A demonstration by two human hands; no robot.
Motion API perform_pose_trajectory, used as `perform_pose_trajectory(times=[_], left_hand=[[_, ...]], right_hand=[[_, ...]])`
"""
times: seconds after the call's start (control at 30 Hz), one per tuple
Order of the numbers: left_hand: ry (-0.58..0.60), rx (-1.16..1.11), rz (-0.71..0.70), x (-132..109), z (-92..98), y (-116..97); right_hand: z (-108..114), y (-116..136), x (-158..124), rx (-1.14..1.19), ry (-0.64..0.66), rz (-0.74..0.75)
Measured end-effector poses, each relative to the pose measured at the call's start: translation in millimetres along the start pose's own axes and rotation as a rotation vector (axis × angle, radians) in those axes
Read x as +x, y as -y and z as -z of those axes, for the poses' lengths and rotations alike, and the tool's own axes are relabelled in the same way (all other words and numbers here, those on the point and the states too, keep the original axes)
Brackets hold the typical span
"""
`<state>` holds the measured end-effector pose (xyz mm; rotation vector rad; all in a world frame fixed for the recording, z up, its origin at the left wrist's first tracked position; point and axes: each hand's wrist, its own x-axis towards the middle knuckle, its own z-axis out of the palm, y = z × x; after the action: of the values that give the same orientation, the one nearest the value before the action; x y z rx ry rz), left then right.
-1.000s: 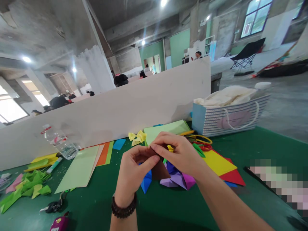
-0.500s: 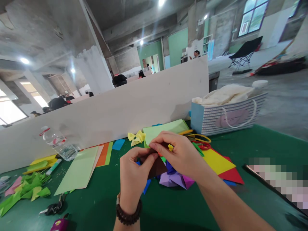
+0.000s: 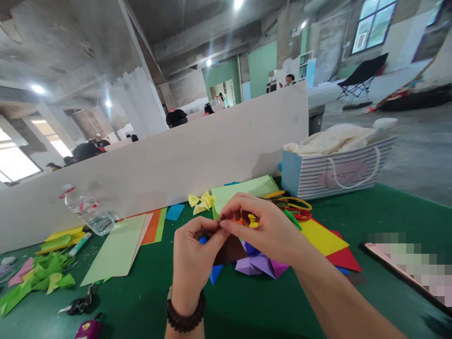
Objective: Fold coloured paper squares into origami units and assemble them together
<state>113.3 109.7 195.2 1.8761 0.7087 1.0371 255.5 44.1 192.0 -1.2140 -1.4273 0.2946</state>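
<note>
A piece of dark brown paper point(image 3: 231, 252) is pinched between my two hands above the green table, most of it hidden by my fingers. My left hand point(image 3: 197, 252), with a beaded bracelet at the wrist, is closed on its left side. The fingertips of my right hand point(image 3: 263, 228) press together at the upper edge, touching the left fingertips. Just behind and below lie folded paper pieces: purple point(image 3: 256, 264), blue point(image 3: 215, 273) and orange. Pale yellow folded pieces point(image 3: 202, 202) rest beyond my left hand.
Light green sheets point(image 3: 115, 249) lie left, near a water bottle point(image 3: 88, 210) and glue stick point(image 3: 80, 244). Green paper scraps point(image 3: 45, 273) are at far left. A striped paper bag point(image 3: 339, 165) stands right, with yellow paper point(image 3: 323, 238) and a phone point(image 3: 406, 268) nearer. A white partition point(image 3: 197, 150) borders the back.
My right thumb and fingers have shifted slightly at the paper's upper edge, and the fingertips of both hands now meet closer together. The brown paper has tilted a little.
</note>
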Motion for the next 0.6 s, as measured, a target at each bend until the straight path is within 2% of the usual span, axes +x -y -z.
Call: perform_pose_trajectory(times=[0.17,0.4,0.6], left_hand=[[0.034,-0.014,0.011,0.8,0.3,-1.8],[0.104,-0.085,0.063,4.2,3.1,2.2],[0.125,-0.061,0.054,4.2,5.0,6.5]], right_hand=[[-0.5,-0.3,0.5,0.054,-0.011,0.016],[3.7,-1.6,1.2,0.080,0.015,-0.049],[4.9,-2.4,-0.3,0.051,0.012,-0.018]])
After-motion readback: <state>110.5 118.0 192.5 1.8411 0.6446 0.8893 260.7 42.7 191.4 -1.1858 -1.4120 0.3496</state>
